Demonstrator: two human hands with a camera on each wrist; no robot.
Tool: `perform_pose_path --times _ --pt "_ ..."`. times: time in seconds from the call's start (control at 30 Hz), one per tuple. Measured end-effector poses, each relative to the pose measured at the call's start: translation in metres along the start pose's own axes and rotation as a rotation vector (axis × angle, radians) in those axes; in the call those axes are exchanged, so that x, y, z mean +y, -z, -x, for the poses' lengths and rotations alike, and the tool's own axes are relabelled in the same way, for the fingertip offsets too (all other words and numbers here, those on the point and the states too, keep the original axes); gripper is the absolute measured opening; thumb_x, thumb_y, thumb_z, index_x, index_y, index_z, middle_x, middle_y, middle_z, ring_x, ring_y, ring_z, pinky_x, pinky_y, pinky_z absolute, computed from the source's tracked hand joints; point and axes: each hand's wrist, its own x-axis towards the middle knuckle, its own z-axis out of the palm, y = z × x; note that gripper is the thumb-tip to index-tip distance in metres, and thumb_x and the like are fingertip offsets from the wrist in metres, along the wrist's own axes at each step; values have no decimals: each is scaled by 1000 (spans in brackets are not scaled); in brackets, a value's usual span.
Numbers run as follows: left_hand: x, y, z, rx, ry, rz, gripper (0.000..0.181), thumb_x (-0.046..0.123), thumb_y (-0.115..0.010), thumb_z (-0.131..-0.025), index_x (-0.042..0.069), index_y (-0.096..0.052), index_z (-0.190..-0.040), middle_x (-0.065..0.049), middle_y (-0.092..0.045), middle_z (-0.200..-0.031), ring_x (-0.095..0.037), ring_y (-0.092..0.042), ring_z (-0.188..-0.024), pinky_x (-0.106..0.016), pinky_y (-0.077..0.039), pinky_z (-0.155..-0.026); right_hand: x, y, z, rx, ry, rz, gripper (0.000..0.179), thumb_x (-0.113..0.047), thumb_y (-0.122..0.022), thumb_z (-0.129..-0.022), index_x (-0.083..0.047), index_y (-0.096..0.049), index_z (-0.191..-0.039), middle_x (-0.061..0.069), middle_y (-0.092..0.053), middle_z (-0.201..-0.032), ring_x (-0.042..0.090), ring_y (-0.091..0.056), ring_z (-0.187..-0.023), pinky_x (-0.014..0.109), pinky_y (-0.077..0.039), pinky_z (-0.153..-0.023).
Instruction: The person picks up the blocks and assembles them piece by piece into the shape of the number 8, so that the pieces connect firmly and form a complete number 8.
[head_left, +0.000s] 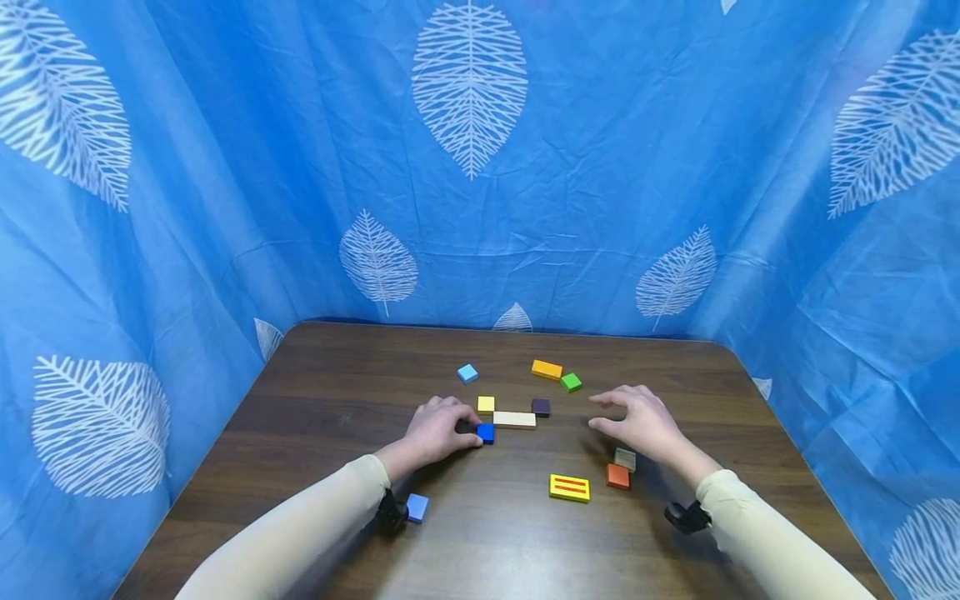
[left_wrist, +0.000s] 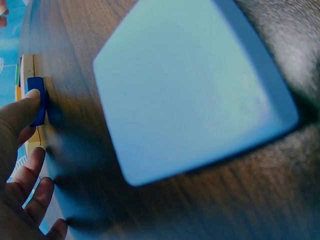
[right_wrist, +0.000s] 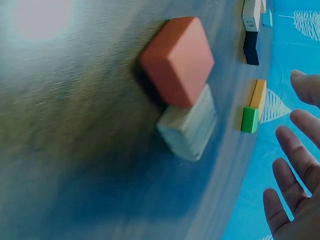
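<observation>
Between thumb and forefinger, my left hand (head_left: 438, 431) pinches a dark blue block (head_left: 486, 433) at the near left end of a long cream block (head_left: 514, 420). In the left wrist view the thumb lies on that dark blue block (left_wrist: 37, 100). A yellow block (head_left: 486, 405) sits just behind it, and a black block (head_left: 541, 407) touches or nearly touches the cream block's right end. My right hand (head_left: 642, 423) hovers over the table with fingers apart and nothing in them. Below it lie a grey wood-grained block (head_left: 625, 459) and a red block (right_wrist: 177, 60).
On the brown table (head_left: 315, 417), an orange block (head_left: 547, 369), a green block (head_left: 572, 382) and a light blue block (head_left: 468, 373) lie farther back. Nearer are a yellow block with red stripes (head_left: 569, 487) and a blue block (head_left: 417, 507) beside my left wrist. A blue curtain (head_left: 570, 208) hangs behind.
</observation>
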Motion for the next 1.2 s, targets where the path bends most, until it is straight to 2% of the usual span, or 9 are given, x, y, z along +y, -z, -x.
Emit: perform_pose_path --times 0.4,0.67,1.0,1.2 --pt "0 -2 1 -1 3 -1 26 42 -79 -90 24 -77 -109 4 -66 -110 -23 -54 -107 -52 -42 -98 20 7 34 7 -32 7 41 -40 -81 -88 -20 -75 -123 1 -69 -113 33 -51 -115 63 -36 -94" --pt "-1 -1 1 1 13 2 25 41 -79 -90 25 -77 -108 3 -66 -111 -24 -53 -109 -52 -41 -99 34 6 51 -44 -88 -20 48 -50 -81 -85 -22 -74 -124 -1 -67 -114 31 -52 -115 60 -39 -93" --pt "-1 -1 1 2 11 8 25 42 -79 -90 24 -77 -108 3 -66 -111 -24 -53 -108 -52 -41 -98 44 1 66 34 -41 9 51 -54 -82 -81 -23 -76 -121 -5 -63 -104 26 -52 -105 45 -39 -83" --pt "-1 -1 0 6 0 7 25 42 -79 -90 24 -77 -108 3 -66 -111 -24 -54 -109 -53 -41 -99 48 -5 71 43 -54 -23 49 -51 -83 -82 -21 -75 -121 -5 -63 -105 22 -52 -100 43 -39 -82"
